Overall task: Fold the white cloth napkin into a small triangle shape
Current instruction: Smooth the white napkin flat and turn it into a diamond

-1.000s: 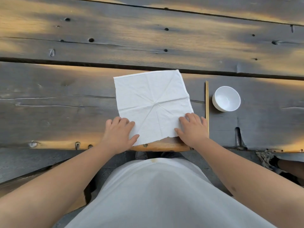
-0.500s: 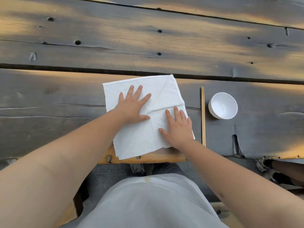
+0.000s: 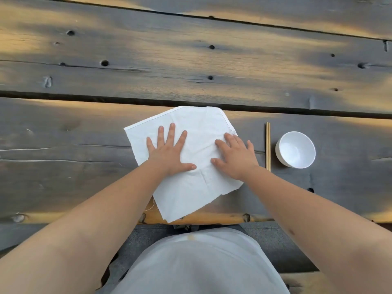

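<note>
White napkin (image 3: 197, 187) pressed flat at worktop (image 3: 63, 177) near edge | left hand (image 3: 169, 153), right hand (image 3: 235, 158) fingers spread, gripping nothing | creases best smoothed outward before folding.

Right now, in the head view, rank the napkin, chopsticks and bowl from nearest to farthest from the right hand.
1. white napkin: under the right hand, touching.
2. chopsticks: just right of the hand.
3. white bowl: farther right, beyond the chopsticks.

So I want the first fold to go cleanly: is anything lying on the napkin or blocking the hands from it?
Nothing visible does. Both the left hand and right hand rest flat on the napkin; chopsticks and bowl lie apart to its right.
</note>
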